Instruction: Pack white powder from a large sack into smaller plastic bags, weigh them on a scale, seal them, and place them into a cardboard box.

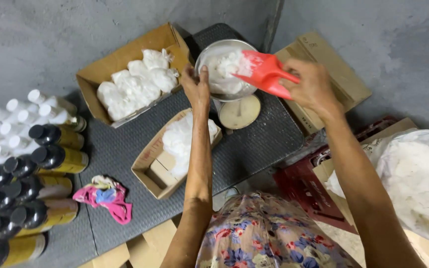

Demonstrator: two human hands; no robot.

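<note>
Red plastic scoop (262, 70) is held by its handle in the right hand (313, 85), fingers wrapped shut around it; blade is tipped into the metal bowl (224, 49), with white powder clinging to it. Bowl is filled with white powder (222, 74) and is seated on a small scale, whose round pale dial (240, 112) is seen just below it. Left hand (196, 85) is set at the near-left rim of the bowl, fingers partly closed, thumb and fingertips touching the rim; whether the rim is actually pinched cannot be told.

Scale is placed on a dark grey table (254, 144). Just beside the left forearm, an open cardboard box (150, 171) with one white filled bag (179, 141) is seen. Further back-left, a second cardboard box (107, 69) is packed with several tied white bags (135, 84). A pink cloth (107, 196) is lying on the table near the front-left.

At far left, dark-capped bottles with yellow labels (58, 159) and white-capped bottles (21, 116) are stacked on their sides. At right, a large clear sack of white powder (418, 173) and a red crate (306, 183) are seen; flattened cardboard (333, 69) is behind the right hand.
</note>
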